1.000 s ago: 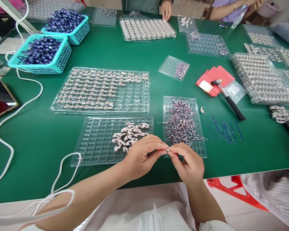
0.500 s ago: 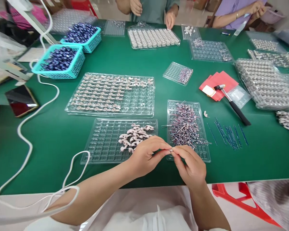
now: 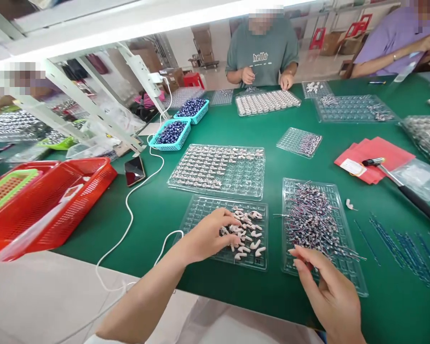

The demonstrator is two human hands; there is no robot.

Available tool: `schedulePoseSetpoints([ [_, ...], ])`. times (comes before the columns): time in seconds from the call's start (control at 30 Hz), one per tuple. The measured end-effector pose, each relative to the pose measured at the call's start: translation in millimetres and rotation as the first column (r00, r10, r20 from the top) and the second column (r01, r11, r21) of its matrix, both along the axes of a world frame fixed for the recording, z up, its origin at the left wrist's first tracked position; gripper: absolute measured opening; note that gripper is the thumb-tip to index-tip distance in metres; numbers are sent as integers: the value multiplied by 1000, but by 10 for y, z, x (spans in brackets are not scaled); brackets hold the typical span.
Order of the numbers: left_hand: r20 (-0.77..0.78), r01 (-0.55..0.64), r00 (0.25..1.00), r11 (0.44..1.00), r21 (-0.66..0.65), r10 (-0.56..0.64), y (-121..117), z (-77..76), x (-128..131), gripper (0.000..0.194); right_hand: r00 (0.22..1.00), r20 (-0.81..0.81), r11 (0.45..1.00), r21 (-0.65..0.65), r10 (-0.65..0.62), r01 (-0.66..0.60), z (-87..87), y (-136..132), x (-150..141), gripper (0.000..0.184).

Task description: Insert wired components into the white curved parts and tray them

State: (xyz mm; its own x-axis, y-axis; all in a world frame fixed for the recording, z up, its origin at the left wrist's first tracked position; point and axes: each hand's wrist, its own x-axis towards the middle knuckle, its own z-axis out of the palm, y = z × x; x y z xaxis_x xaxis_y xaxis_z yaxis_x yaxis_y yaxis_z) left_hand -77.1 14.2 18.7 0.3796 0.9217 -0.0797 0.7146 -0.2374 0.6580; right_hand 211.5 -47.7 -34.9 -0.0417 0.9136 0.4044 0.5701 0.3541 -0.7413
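My left hand (image 3: 210, 234) reaches over a heap of small white curved pieces (image 3: 250, 234) in a clear compartment tray (image 3: 197, 215). Its thumb and fingers are apart around some pieces; whether they touch any is unclear. My right hand (image 3: 326, 282) hovers at the near left corner of a second clear tray (image 3: 358, 282). On that tray lies a tangled pile of thin-wired small parts (image 3: 310, 217). The right thumb and forefinger are slightly apart, with nothing visible between them. One loose white piece (image 3: 350, 204) lies right of this tray.
Behind is a partly filled clear tray (image 3: 245, 184). Turquoise baskets (image 3: 172, 145) hold dark blue shiny items; a phone (image 3: 134, 171) and white cable (image 3: 129, 205) lie left. At right are a hammer (image 3: 412, 193), red sheets (image 3: 376, 153) and blue strips (image 3: 408, 253). Co-workers sit across.
My hands, which met fingertip to fingertip around a small piece, have separated. The left is now over the white pieces, the right by the wired parts. The view has tilted up and turned left.
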Motion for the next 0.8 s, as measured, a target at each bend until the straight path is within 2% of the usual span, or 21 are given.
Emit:
schedulePoseSetpoints([
  [0.07,-76,-121,989,992,30,123,204,-36,-163,35,1000,-5,1000,26,0,0,-3,7,-6,18],
  [0.13,-155,-291,939,949,117,307,513,-95,-306,35,1000,-6,999,38,2,-2,-1,12,-15,16],
  [0.23,-230,-423,862,891,163,451,1016,-192,-480,32,1000,2,999,47,8,-8,-5,23,-18,16],
  [0.3,-290,-430,844,893,134,450,1263,-236,-556,24,1000,2,998,65,7,-7,-13,36,-17,16],
  [0.4,-362,-402,840,912,84,404,1428,-257,-597,19,1000,-7,997,83,11,-11,-20,54,-31,17],
  [0.53,-422,-381,824,921,80,378,1435,-247,-587,20,995,-98,996,86,-28,36,-27,37,-46,21],
  [0.67,-454,-323,837,945,42,306,1443,-247,-597,17,946,-242,974,12,-215,225,-18,-37,64,19],
  [0.73,-469,-306,836,951,35,286,1455,-247,-606,20,929,-245,958,-1,-277,286,24,-67,174,19],
  [0.8,-484,-288,833,957,34,268,1465,-247,-614,21,943,-169,957,3,-287,291,78,-71,299,17],
])
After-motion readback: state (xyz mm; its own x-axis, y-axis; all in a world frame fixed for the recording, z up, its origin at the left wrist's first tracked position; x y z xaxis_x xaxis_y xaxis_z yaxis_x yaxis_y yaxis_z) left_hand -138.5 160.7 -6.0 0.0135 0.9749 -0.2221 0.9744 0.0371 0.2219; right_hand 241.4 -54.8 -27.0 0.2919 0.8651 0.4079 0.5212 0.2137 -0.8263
